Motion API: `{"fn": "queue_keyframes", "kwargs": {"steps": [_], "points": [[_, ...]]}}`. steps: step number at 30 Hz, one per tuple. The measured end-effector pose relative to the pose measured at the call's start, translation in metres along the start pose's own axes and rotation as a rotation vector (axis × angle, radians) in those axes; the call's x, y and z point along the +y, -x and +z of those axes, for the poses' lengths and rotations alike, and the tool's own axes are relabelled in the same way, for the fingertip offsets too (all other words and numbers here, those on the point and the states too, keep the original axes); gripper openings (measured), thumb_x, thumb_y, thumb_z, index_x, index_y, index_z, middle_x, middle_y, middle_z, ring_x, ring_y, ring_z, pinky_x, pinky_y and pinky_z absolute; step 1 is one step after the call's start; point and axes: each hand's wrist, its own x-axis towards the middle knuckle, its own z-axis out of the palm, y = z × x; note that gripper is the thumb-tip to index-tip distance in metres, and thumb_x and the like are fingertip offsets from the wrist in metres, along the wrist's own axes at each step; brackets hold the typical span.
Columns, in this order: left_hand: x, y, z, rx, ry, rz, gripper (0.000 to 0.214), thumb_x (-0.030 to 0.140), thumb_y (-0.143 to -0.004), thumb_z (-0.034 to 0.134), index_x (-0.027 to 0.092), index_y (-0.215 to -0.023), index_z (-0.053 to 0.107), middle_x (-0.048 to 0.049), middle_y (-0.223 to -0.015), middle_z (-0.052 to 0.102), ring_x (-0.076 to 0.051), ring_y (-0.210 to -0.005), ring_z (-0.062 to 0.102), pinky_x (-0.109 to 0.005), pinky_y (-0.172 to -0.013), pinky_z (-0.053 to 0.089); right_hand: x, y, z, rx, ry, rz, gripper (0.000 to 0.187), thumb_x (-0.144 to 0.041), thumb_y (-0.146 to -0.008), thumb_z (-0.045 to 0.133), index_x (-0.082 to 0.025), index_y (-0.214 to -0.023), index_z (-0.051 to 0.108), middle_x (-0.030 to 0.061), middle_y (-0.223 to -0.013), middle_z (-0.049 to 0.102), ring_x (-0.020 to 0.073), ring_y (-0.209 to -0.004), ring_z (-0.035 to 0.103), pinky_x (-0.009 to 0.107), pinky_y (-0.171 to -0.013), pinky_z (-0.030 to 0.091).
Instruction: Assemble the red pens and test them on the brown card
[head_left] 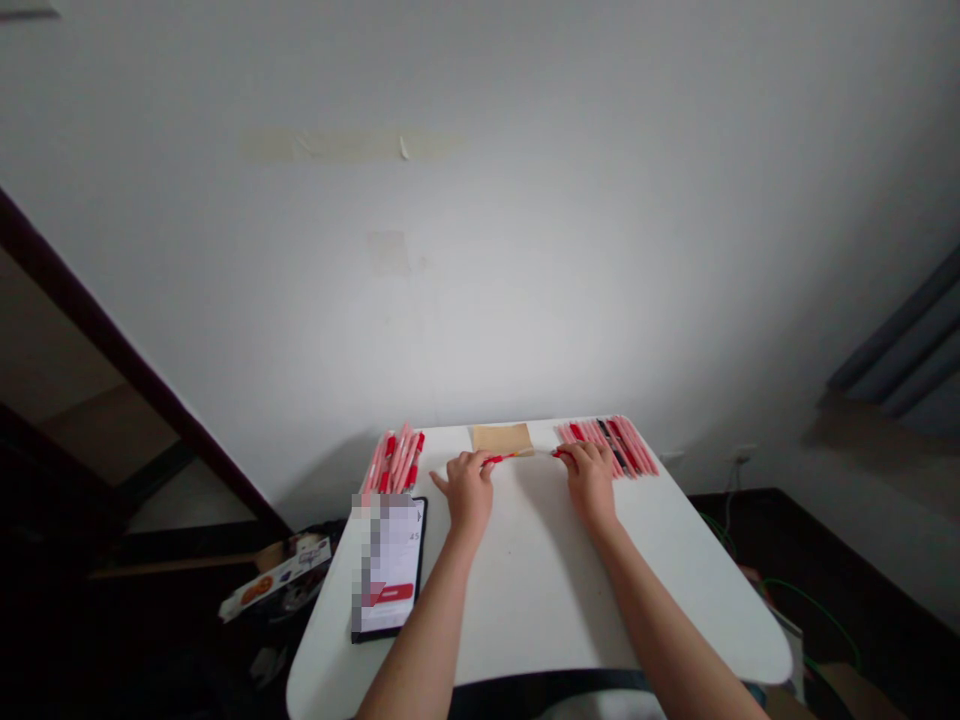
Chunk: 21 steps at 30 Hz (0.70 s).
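Near the far edge of the white table, my left hand (469, 492) is closed on a slim red pen (493, 460). A thin yellow-orange length extends from the pen toward the right. My right hand (589, 478) pinches a small red pen part (556, 454), mostly covered by the fingers, with a pale tip pointing left. A gap separates the two pieces. Just behind it lies a tan paper rectangle (501, 438). Beside my right hand, a row of pink, red and black pens (630, 446) lies side by side. A looser pile of pink and red pens (395, 458) is left of my left hand.
A phone (394, 570) with a lit screen, partly pixelated, lies on the table (540, 600) left of my left forearm. The table's far edge stands near a pale wall (510, 250). Clutter (277, 580) lies on the floor at left; green cables (814, 600) at right.
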Motion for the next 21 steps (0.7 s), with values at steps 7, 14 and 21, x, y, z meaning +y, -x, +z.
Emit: {"fn": "queue_keyframes", "kwargs": {"steps": [7, 14, 21], "points": [[0.002, 0.001, -0.001, -0.007, 0.023, 0.020, 0.021, 0.023, -0.086, 0.052, 0.031, -0.102, 0.065, -0.0032, -0.105, 0.065, -0.023, -0.109, 0.051, -0.070, -0.106, 0.017, 0.002, 0.000, 0.002, -0.015, -0.026, -0.005, 0.031, -0.034, -0.094, 0.043, -0.022, -0.089, 0.071, 0.0097, -0.090, 0.066, 0.0257, -0.095, 0.045, 0.039, -0.083, 0.035], [0.001, 0.001, 0.001, -0.004, 0.011, 0.040, 0.021, 0.024, -0.086, 0.054, 0.031, -0.101, 0.066, -0.0036, -0.106, 0.064, -0.022, -0.110, 0.050, -0.068, -0.107, 0.018, -0.003, -0.001, 0.000, -0.039, -0.063, -0.024, 0.032, -0.034, -0.094, 0.043, -0.021, -0.089, 0.072, 0.0087, -0.090, 0.066, 0.0252, -0.094, 0.046, 0.039, -0.083, 0.036], [0.001, 0.001, 0.001, -0.004, 0.025, 0.056, 0.020, 0.024, -0.085, 0.055, 0.030, -0.100, 0.066, -0.0031, -0.106, 0.065, -0.023, -0.111, 0.049, -0.069, -0.107, 0.018, -0.011, 0.000, 0.000, -0.080, -0.111, -0.052, 0.030, -0.034, -0.094, 0.045, -0.024, -0.088, 0.072, 0.0081, -0.088, 0.066, 0.0248, -0.093, 0.048, 0.039, -0.082, 0.039]]}}
